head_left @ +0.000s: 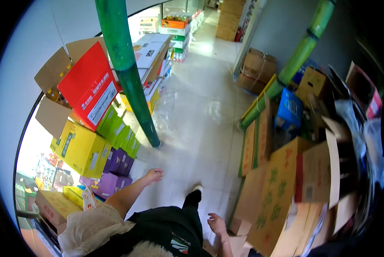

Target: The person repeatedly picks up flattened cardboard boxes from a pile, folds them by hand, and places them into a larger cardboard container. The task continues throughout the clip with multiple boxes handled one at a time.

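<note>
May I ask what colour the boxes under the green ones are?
Purple boxes, best in the head view.

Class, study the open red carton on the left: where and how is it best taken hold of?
Probably low on the solid walls, a hand on either side, coming from the aisle. The red carton's flaps spread loose and would likely bend, while yellow-capped bottles inside probably add weight.
</note>
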Motion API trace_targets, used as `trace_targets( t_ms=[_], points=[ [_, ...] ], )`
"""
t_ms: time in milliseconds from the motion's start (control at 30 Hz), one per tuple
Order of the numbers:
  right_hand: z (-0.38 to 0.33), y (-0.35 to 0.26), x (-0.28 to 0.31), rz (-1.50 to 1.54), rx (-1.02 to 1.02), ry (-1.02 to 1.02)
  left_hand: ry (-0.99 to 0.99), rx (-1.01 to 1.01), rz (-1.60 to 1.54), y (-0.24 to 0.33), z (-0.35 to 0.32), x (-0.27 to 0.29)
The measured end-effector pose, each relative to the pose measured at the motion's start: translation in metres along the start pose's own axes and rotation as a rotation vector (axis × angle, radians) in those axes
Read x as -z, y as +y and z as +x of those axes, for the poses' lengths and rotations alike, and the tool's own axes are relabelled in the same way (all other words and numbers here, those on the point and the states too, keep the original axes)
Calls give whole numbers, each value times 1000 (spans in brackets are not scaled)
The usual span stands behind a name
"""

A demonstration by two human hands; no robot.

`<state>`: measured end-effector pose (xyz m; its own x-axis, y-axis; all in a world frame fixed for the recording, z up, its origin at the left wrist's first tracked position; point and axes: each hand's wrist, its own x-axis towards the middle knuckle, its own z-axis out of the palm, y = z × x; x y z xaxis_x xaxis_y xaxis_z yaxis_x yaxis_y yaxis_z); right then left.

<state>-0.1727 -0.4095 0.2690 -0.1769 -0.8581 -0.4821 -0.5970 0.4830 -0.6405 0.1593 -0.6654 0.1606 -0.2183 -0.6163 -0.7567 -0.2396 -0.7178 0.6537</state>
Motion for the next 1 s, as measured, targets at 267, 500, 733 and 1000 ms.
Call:
trace_targets(
  t_ms=[267,500,733,1000],
  points=[
    [213,-38,118,-121,163,-212,142,-334,-513,205,94,-20],
    [382,-176,200,-129,384,-268,483,-512,-648,354,155,65],
    [512,-258,233,-303,406,-409,1051,-562,-849,458,276,195],
    [651,-362,278,-388,295,-474,1131,-317,-1142,537,352,274]
  ],
)
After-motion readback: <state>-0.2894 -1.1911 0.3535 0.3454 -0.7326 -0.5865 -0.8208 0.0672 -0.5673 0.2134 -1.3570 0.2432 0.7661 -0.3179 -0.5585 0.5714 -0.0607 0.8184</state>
